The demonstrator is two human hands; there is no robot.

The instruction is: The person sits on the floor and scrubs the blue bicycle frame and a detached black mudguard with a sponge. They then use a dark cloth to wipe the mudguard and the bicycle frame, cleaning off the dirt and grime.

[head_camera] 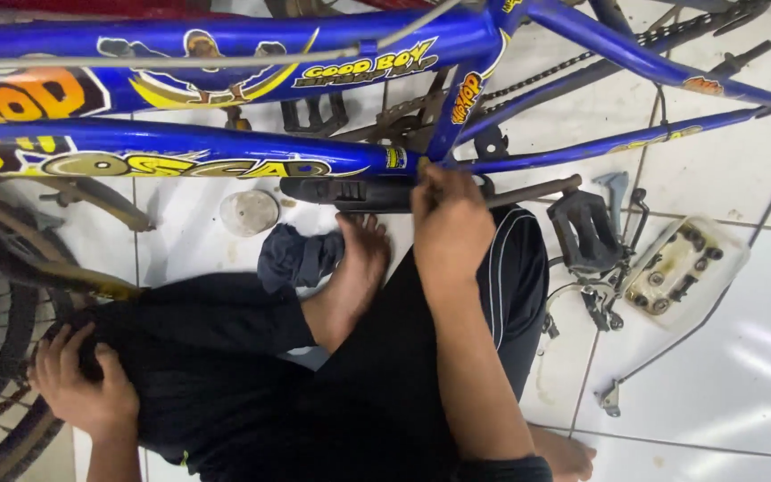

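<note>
The right hand [451, 219] pinches the bottom bracket fitting [421, 171] under the blue bike frame [225, 147]; left hand [82, 379] rests loosely on the knee, holding nothing; turning likely requires firmer finger grip.

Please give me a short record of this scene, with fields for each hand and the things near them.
Setting: white tiled floor, person seated beside a blue bicycle frame
Right hand: fingers at the frame's lower tube junction, by a rusty crank arm
Left hand: rests on the person's knee, holds nothing
Nearby: loose black pedal, tray of small parts, dark cloth
</note>
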